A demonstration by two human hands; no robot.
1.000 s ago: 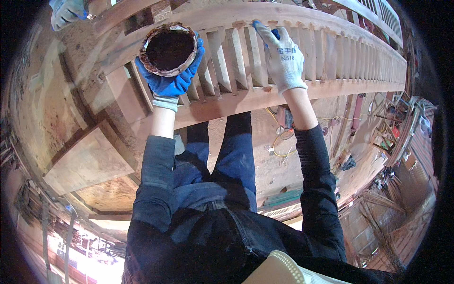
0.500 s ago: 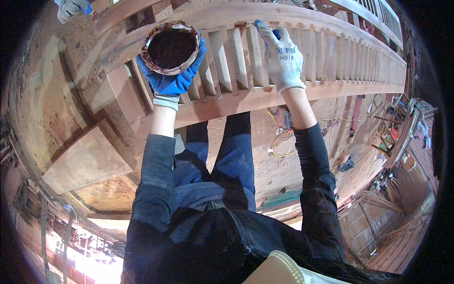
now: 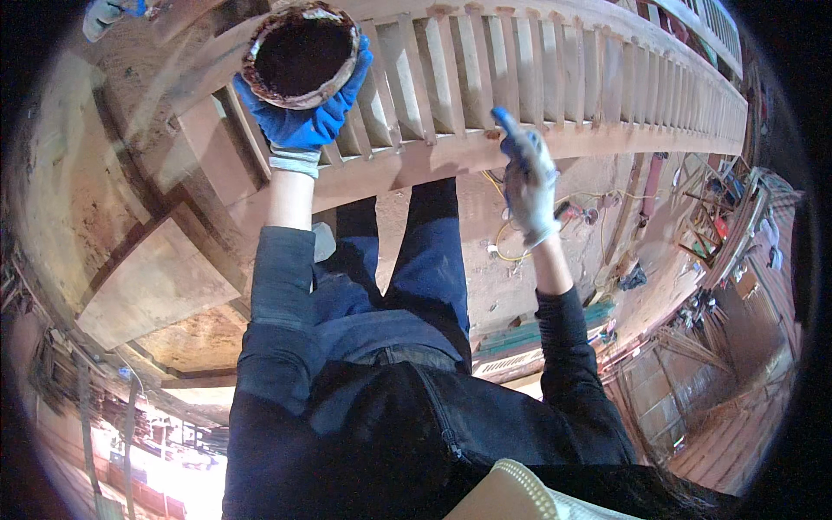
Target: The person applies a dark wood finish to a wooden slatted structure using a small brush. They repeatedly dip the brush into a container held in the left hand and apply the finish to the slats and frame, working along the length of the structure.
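Note:
My left hand (image 3: 303, 130), in a blue-palmed white work glove, holds up a round tub (image 3: 308, 101) from beneath. Dark brown paste (image 3: 303, 56) fills much of it, and smears coat its rim. My right hand (image 3: 530, 178) wears a matching glove; its index finger stretches out toward the lower rail of a slatted wooden panel (image 3: 589, 140), the other fingers partly curled and partly hidden. No tool shows in it. A small brown patch (image 3: 493, 134) marks that rail near the fingertip. More brown patches dot the upper rail above the slats.
Another person's gloved hand (image 3: 104, 17) shows at the top left. A second slatted panel (image 3: 712, 26) lies beyond at the upper right. Below the first panel, a yellow cord (image 3: 496, 251) runs over the floor. A flat board (image 3: 160, 282) lies at the left, and wood scraps (image 3: 702, 217) at the right.
My right hand has drawn back from the upper rail to the lower rail, toward me. The tub and left hand sit slightly higher and further left in view.

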